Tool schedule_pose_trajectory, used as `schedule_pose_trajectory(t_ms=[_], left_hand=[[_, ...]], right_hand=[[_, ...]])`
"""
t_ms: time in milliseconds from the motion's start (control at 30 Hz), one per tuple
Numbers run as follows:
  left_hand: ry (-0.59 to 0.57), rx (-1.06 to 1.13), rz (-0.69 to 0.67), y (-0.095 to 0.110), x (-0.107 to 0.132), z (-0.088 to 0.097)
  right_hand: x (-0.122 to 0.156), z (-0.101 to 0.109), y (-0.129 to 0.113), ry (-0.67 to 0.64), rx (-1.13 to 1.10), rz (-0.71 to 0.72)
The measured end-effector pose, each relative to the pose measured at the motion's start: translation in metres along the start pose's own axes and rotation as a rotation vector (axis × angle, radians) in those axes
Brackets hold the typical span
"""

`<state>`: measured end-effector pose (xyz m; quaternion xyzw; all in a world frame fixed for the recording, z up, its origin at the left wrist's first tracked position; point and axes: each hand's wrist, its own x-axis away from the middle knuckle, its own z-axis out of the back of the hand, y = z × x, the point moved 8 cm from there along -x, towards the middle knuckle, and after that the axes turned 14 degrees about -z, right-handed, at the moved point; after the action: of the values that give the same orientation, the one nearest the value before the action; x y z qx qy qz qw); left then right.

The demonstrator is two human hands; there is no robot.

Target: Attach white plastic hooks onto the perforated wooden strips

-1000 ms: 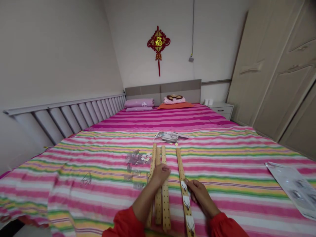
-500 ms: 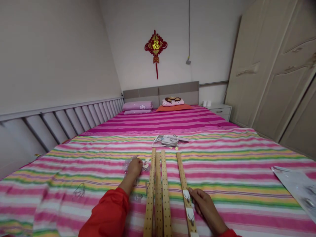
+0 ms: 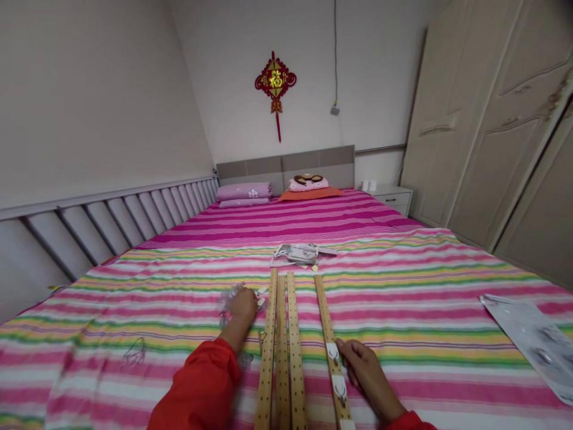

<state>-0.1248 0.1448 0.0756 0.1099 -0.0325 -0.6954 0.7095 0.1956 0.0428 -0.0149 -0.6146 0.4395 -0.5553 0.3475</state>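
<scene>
Striped bed (image 3: 403,298), seen from its foot. Three bare wooden strips (image 3: 282,340) lie side by side, lengthwise, mid-bed.

Left hand (image 3: 244,301), red sleeve, just left of strips, rests on heap of clear packets (image 3: 227,297). Fingers hidden under hand: cannot tell whether they grip.

Right hand (image 3: 360,367) right of strips. Fingers loosely curved, tips touching edge of hook strip (image 3: 323,310), not wrapped round it. Hook strip lies just right of strips, parallel, white hooks on near end.

Wrappers (image 3: 299,254) beyond strips' far ends. Plastic sheet (image 3: 532,337) far right of strips.
</scene>
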Motion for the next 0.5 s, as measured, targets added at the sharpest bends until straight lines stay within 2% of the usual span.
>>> schedule_pose_trajectory(t_ms=[267,500], left_hand=[[0.088,0.185,-0.016,-0.006,0.002,0.005],[0.257,0.609,0.064,-0.032,0.001,0.011]], right_hand=[[-0.001,0.000,0.000,0.007,-0.025,0.000],[0.000,0.000,-0.001,0.001,-0.029,0.013]])
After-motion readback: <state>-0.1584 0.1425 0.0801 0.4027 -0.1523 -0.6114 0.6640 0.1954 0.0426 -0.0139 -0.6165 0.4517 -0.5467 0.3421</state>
